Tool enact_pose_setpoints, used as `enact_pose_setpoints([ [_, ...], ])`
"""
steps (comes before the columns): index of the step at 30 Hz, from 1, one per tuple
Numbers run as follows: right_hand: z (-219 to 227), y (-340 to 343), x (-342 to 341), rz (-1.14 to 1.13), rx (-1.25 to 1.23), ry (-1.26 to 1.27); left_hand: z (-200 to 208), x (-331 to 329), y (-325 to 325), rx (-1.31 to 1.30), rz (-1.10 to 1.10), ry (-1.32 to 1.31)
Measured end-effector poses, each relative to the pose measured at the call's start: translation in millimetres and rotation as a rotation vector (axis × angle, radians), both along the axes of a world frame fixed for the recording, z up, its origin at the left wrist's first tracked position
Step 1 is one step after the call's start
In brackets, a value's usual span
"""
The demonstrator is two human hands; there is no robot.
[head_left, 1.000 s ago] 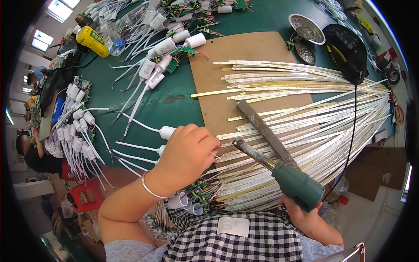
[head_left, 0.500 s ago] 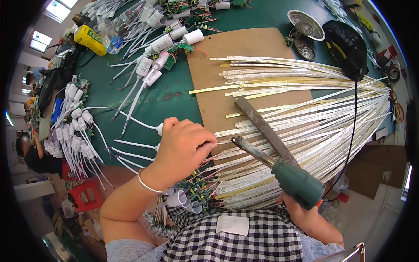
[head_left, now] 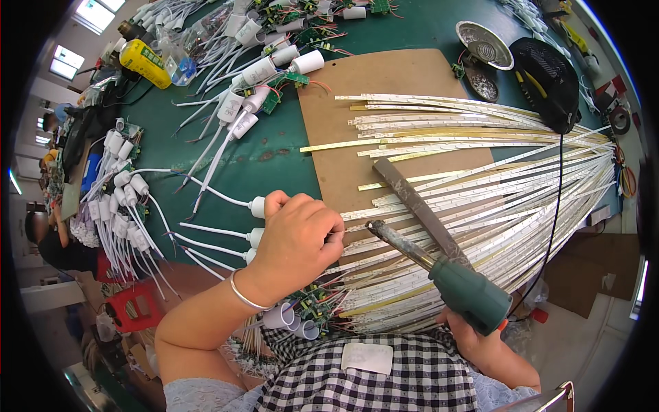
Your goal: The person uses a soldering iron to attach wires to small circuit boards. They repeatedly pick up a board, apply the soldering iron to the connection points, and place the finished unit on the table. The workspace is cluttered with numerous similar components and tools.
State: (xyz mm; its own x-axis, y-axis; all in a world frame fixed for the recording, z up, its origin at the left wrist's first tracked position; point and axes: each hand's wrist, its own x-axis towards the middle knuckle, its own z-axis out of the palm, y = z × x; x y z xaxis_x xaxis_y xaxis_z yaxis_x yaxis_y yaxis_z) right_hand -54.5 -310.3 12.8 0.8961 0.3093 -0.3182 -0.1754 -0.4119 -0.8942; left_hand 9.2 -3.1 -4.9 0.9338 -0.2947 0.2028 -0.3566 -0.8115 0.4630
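Observation:
My left hand is closed in a pinch at the left ends of the LED strips. What lies between its fingertips is too small to make out. In my right hand is a soldering iron with a thick green handle. Its dark tip points up and left, just right of my left fingertips and apart from them. White lamp caps with cables stick out past my left hand. Green circuit boards with thin wires lie below it, beside open white plastic sleeves.
A grey metal bar lies across the strips on a brown board. Beyond stand a metal dish and a black cap-shaped thing, with a black cable running down. More cabled lamp caps hang at the table's left edge, near a yellow bottle.
My left hand has shifted slightly and its fingers have curled in more. The iron's tip, close to the pinched wire before, now sits a little apart from my fingers.

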Motion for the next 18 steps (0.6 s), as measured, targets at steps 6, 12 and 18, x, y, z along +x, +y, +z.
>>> enact_pose_setpoints([
  [6, 1.3, 0.2, 1.8, 0.024, 0.003, -0.02, -2.6, -1.1, -2.0, 0.039, -0.01, -0.063],
  [12, -3.9, -2.7, 0.5, 0.131, -0.051, -0.076, -4.8, -2.5, -1.9, 0.038, -0.011, -0.08],
  [18, -4.4, 2.5, 2.4, 0.154, -0.075, -0.131, -4.6, -2.9, -2.2, 0.052, -0.014, -0.103],
])
